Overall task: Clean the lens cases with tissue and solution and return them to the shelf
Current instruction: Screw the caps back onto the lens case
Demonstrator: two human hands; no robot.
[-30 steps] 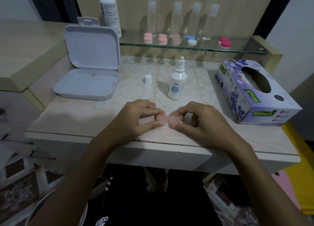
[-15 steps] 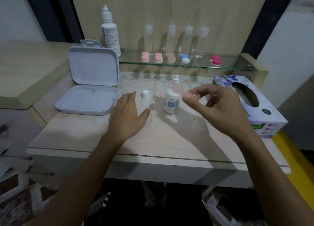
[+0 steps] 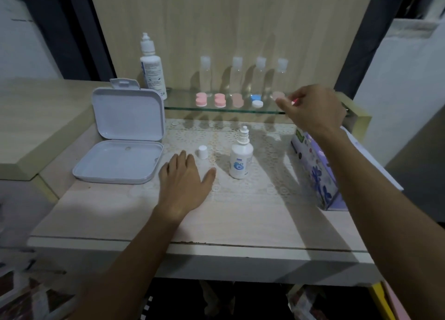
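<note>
1. Right hand (image 3: 313, 108) pinches a pale pink round lens case (image 3: 278, 95) over the glass shelf (image 3: 216, 109), far right.
2. Left hand (image 3: 184, 182) lies flat, fingers straight, beside the open, empty white hinged plastic box (image 3: 120, 161).
3. Uncapped white solution bottle (image 3: 240, 161) stands near centre.

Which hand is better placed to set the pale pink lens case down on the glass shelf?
The right hand. It already pinches the pale pink lens case just over the glass shelf, right of the blue and white case. The left hand lies flat on the table, far below.
</note>
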